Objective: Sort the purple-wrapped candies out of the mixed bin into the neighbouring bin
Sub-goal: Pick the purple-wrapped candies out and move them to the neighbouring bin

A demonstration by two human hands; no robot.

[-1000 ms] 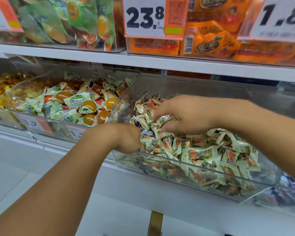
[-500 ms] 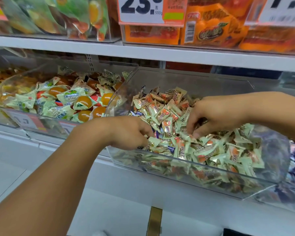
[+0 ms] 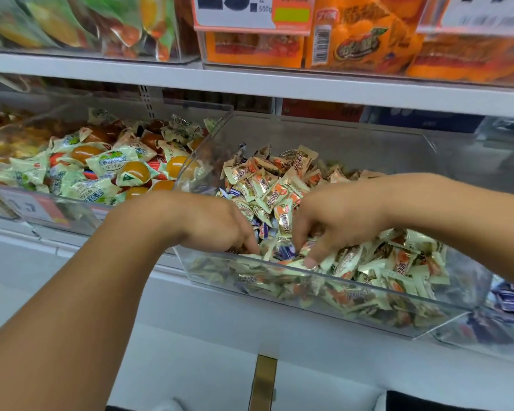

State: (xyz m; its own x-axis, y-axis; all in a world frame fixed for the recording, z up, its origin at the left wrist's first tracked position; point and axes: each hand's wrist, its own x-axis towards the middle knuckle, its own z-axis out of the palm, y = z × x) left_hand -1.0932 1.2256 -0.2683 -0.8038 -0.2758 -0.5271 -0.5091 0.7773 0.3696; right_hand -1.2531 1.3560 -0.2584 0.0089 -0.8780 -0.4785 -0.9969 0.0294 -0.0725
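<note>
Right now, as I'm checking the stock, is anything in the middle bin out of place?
Yes. Purple candies lie among the cream-and-orange ones near the bin's front wall, between the left hand and right hand. Their colour does not match the rest.

Purple-wrapped candies point(image 3: 282, 252) peek out low at centre frame, half buried among cream-and-orange wrappers in the clear mixed bin point(image 3: 324, 287); neighbouring bin point(image 3: 511, 301) sits at right edge.

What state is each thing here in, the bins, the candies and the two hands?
Mixed bin: open-topped, well filled.
Purple candies: few showing, between the hands.
Left hand: fingers curled down into the candies.
Right hand: fingers digging into the candies.
Left bin: full of orange jellies.
</note>
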